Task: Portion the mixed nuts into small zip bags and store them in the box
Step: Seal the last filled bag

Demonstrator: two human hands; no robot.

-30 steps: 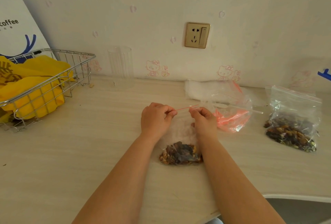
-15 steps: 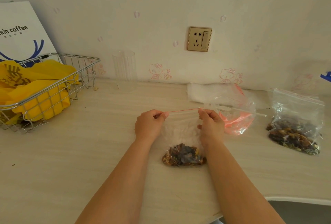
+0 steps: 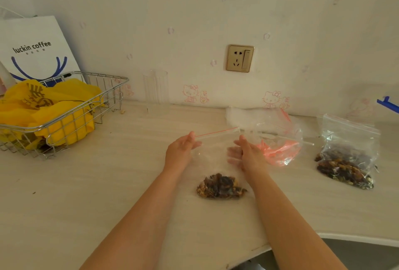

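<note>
A small clear zip bag [image 3: 212, 157] with a red-lined zip strip lies on the pale table [image 3: 108, 194], with a clump of mixed nuts [image 3: 220, 186] at its near end. My left hand [image 3: 182, 151] pinches the left end of the strip. My right hand [image 3: 246, 155] is by the bag's right side with its fingers straight; they show blurred through the plastic. A larger zip bag of mixed nuts [image 3: 345, 170] stands at the right.
A heap of empty zip bags [image 3: 278, 140] lies just beyond my right hand. A wire basket [image 3: 86, 105] with yellow plastic bags sits at the left, in front of a white paper bag [image 3: 36, 49]. A clear glass [image 3: 155, 90] stands by the wall. The table's edge curves in at the lower right.
My hands slid apart along the zip strip. My right hand has let go of the strip and its fingers are now straight beside the bag. The left hand still pinches its end.
</note>
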